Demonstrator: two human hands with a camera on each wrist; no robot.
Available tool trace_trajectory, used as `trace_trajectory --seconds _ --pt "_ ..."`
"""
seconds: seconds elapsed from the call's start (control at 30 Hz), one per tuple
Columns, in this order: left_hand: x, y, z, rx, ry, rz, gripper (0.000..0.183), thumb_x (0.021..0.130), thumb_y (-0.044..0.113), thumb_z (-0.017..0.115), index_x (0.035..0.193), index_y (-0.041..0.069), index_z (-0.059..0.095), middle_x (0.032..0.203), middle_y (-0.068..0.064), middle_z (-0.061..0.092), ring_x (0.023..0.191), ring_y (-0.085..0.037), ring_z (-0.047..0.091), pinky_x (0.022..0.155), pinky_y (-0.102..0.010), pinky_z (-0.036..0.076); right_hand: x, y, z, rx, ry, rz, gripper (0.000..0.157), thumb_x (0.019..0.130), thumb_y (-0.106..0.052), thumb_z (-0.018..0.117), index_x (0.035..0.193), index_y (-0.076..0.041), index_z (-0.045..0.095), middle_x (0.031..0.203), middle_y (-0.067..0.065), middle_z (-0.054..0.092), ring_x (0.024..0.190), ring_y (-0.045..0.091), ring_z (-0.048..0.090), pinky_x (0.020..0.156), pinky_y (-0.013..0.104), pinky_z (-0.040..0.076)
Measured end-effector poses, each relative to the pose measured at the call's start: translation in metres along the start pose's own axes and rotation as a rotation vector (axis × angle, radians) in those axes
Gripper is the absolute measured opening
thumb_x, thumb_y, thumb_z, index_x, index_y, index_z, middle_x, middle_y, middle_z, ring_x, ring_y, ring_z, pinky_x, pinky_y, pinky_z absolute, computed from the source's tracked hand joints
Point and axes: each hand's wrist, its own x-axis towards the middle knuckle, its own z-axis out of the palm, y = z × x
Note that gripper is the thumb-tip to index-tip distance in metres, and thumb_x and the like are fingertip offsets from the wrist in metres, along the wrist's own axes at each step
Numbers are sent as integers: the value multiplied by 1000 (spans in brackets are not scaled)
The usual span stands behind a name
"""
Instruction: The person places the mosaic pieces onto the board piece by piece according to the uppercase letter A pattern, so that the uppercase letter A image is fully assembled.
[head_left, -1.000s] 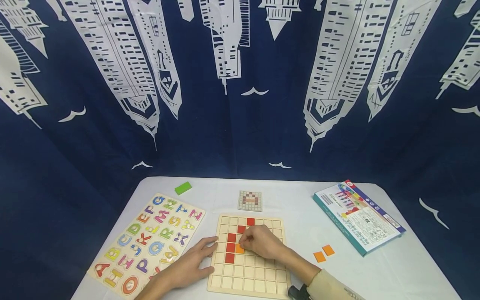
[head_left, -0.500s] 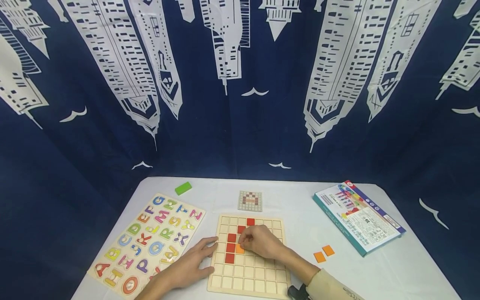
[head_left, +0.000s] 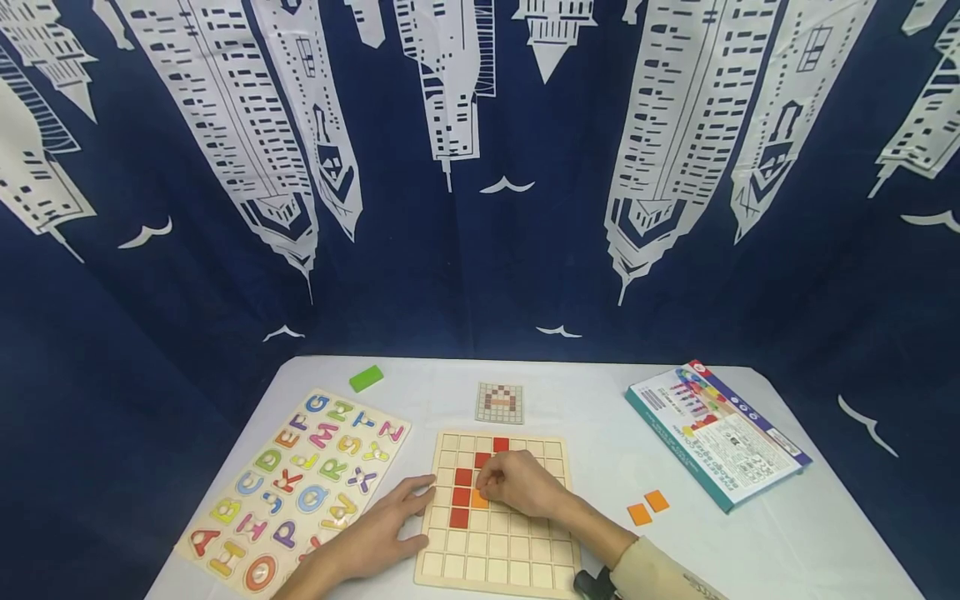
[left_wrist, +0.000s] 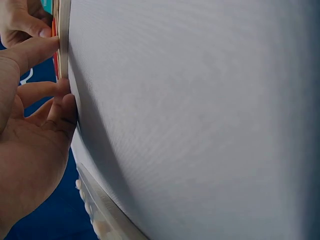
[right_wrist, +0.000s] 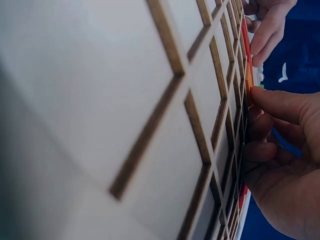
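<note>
A wooden grid board [head_left: 498, 571] lies flat on the table. Red square tiles [head_left: 461, 495] fill several cells in a slanting line that runs down to the left. Beside them an orange square tile [head_left: 480, 498] sits in the grid, with the thumb and curled fingers of my right hand [head_left: 525, 485] on it. In the right wrist view the thumb tip meets the edge of the orange tile [right_wrist: 250, 86]; the fingertips partly hide the cells below. My left hand [head_left: 378, 533] rests against the board's left edge, its fingers loosely extended and touching the rim.
Two loose orange tiles [head_left: 648, 507] lie right of the board. A small pattern card [head_left: 499, 403] is behind it. An alphabet puzzle [head_left: 300, 492] lies on the left, a green block [head_left: 366, 377] at the back left, and a flat box [head_left: 720, 433] at the right.
The view has shifted very slightly. Both hands keep their places, the right on the orange tile and the left at the board's edge.
</note>
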Motion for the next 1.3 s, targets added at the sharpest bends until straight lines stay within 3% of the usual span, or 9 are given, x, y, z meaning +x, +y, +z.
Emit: trace_trajectory --seconds 0.73,1.07,1.3 --pt "0 -3 1 23 -2 22 67 95 37 67 148 3 47 163 -1 29 137 -27 48 114 -49 41 -2 10 -8 43 -20 2 6 89 -16 77 93 -20 75 79 -13 67 72 3 58 67 20 52" --pt "1 -1 0 22 5 10 67 94 36 68 149 4 47 163 1 29 139 -27 46 115 -49 39 -17 27 -39 99 11 16 9 90 -15 76 98 -19 75 85 -10 65 78 7 57 68 20 52" --pt "1 -1 0 18 1 9 67 94 36 68 148 4 47 163 1 29 137 -26 47 114 -48 40 -43 50 -69 131 19 89 15 89 -22 78 103 -18 75 87 -6 65 81 11 57 69 21 50"
